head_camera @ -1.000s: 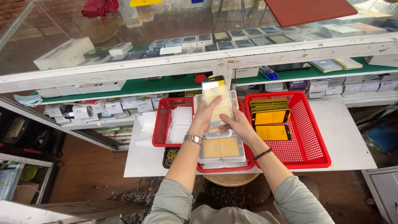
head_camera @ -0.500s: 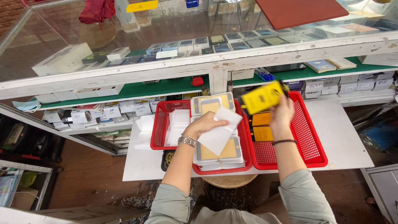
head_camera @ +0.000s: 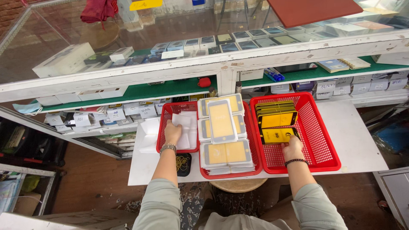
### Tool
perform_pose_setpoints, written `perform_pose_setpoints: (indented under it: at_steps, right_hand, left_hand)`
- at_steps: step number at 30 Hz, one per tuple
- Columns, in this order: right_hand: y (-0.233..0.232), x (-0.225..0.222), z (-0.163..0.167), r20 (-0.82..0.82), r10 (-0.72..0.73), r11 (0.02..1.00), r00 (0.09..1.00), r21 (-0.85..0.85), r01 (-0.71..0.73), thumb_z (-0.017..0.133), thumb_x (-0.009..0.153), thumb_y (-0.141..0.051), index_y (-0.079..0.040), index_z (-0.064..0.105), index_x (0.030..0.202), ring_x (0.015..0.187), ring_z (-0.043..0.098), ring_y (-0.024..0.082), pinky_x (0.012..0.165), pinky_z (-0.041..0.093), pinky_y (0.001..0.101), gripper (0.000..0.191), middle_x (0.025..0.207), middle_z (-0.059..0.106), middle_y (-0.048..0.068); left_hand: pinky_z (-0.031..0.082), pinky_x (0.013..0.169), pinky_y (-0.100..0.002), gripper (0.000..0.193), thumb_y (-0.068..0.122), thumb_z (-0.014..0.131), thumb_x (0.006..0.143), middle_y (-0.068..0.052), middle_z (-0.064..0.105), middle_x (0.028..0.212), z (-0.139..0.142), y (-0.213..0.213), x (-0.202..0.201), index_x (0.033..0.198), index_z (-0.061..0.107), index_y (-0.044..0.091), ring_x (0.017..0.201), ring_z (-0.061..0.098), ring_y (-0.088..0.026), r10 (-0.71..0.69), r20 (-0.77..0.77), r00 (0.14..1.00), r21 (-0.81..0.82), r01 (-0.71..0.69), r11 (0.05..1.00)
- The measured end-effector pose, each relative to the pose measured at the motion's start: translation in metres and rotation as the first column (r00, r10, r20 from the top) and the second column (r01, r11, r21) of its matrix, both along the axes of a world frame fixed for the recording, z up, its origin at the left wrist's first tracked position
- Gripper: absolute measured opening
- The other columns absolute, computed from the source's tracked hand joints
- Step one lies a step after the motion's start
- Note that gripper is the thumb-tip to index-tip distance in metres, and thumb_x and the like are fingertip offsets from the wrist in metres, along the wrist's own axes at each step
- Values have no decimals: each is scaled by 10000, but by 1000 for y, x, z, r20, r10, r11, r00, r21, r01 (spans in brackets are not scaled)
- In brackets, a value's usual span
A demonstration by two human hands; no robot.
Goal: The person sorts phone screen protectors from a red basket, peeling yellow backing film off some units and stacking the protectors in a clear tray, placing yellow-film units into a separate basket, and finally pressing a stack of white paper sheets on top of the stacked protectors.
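Left hand (head_camera: 172,131) reaches into the small red basket (head_camera: 164,127) at left, palm down, fingers loosely spread and flat on the stack of white sheets (head_camera: 186,127) inside; it touches the sheets, but whether any sheet is pinched cannot be told. A metal watch sits on that wrist. Right hand (head_camera: 293,148) is in the large red basket (head_camera: 324,140) at right, fingers curled forward, tips resting on the near edge of a yellow-and-black packet (head_camera: 277,135) lying flat on the basket floor; the grip looks light, more a touch than a closed hold. A dark bead bracelet is on that wrist. Just behind that packet is a leaning stack of yellow-and-black packets (head_camera: 277,114) toward the basket's far wall. Between the two hands, a middle red basket (head_camera: 251,168) carries piles of white-framed yellow packs (head_camera: 223,127), one lying crosswise on top. All three baskets sit side by side on the white tabletop (head_camera: 358,140). Beyond them a green shelf (head_camera: 170,88) runs under a glass counter (head_camera: 179,30) with small boxes.
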State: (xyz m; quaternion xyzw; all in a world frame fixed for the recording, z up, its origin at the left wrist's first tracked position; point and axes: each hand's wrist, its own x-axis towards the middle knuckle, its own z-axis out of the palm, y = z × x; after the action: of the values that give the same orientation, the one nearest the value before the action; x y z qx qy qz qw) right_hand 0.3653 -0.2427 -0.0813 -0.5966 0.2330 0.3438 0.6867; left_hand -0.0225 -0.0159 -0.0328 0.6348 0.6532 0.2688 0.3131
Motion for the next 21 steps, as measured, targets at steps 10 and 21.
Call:
perform_pose_setpoints:
  at_steps: [10, 21]
  right_hand:
    - [67, -76, 49, 780, 539, 751, 319, -274, -601, 722, 929, -455, -42, 706, 1179, 936, 671, 165, 822, 537, 292, 483, 1017, 739, 35]
    - [86, -105, 78, 626, 768, 559, 135, -553, -618, 817, 789, -352, 24, 688, 1014, 732, 736, 193, 658, 576, 324, 456, 877, 775, 114]
  left_hand:
    - [348, 1065, -546, 899, 401, 771, 835, -270, 465, 1491, -10, -11, 8, 1548, 335, 68, 1313, 426, -450, 72, -307, 949, 30, -66, 997]
    - [327, 1190, -480, 810, 431, 669, 936, -243, 517, 1495, 18, -16, 90, 1563, 344, 36, 1410, 460, -363, -198, 283, 939, 304, 108, 946]
